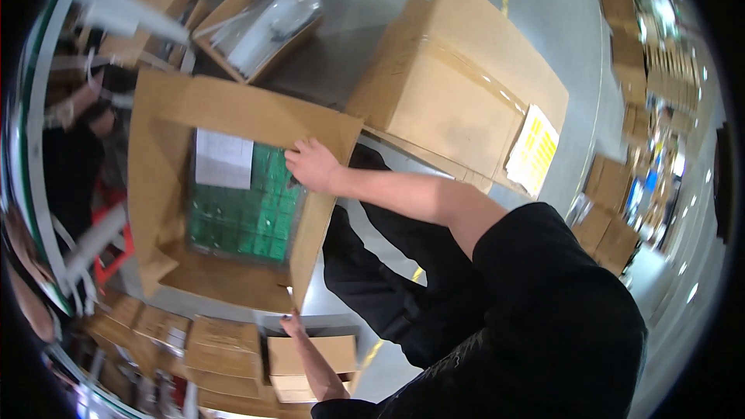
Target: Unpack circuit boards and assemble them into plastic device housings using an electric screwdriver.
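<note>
Open cardboard carton (240, 105) before the person, green packs (264, 221) inside; likely heavy, stiff-walled, best supported underneath. Right hand (314, 167) curls at its flap, left hand (293, 326) at a corner; cannot tell whether fingers pinch.

I can see the right arm (411, 194) reaching far out, bare below the elbow, the right hand (312, 166) back-up with fingers (294, 157) bent; the left arm (317, 366) stretches too, its left hand (292, 323) too small to read closely.
</note>
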{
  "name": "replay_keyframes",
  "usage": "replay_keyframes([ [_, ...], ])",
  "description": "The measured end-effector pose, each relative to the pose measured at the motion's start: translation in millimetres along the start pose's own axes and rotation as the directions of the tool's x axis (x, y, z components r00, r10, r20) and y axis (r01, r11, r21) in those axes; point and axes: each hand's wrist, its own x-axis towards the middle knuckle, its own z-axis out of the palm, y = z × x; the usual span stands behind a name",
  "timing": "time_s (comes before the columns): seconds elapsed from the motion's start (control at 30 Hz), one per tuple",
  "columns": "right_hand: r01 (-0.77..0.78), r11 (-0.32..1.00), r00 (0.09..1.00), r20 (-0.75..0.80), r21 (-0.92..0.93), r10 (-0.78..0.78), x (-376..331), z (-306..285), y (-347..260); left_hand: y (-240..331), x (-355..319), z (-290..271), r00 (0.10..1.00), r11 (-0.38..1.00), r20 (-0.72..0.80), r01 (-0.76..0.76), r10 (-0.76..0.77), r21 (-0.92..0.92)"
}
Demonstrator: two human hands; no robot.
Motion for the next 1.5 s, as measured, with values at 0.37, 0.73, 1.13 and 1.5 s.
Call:
replay_keyframes([
  [0.37,-0.471,0.561,0.557,-0.264,0.681,0.788,-296.8,-27.5,51.7,327.9,-1.9,-109.6,0.817,0.905,0.413,-0.422,0.402,-0.046],
  [0.73,-0.555,-0.106,-0.07,0.081,0.825,0.994,-439.0,79.3,8.3,398.5,-118.5,-136.7,0.639,0.748,0.533,-0.663,0.554,0.018],
  [1.13,-0.356,-0.347,-0.253,0.268,0.868,0.93,-453.8,104.6,74.4,457.0,-228.7,-3.1,0.521,0.676,0.791,-0.71,0.32,0.194],
  [1.5,0.097,-0.521,-0.446,0.505,0.848,0.739,-553.1,122.0,119.7,524.0,-281.2,53.4,0.535,0.482,0.791,-0.799,0.298,0.359],
])
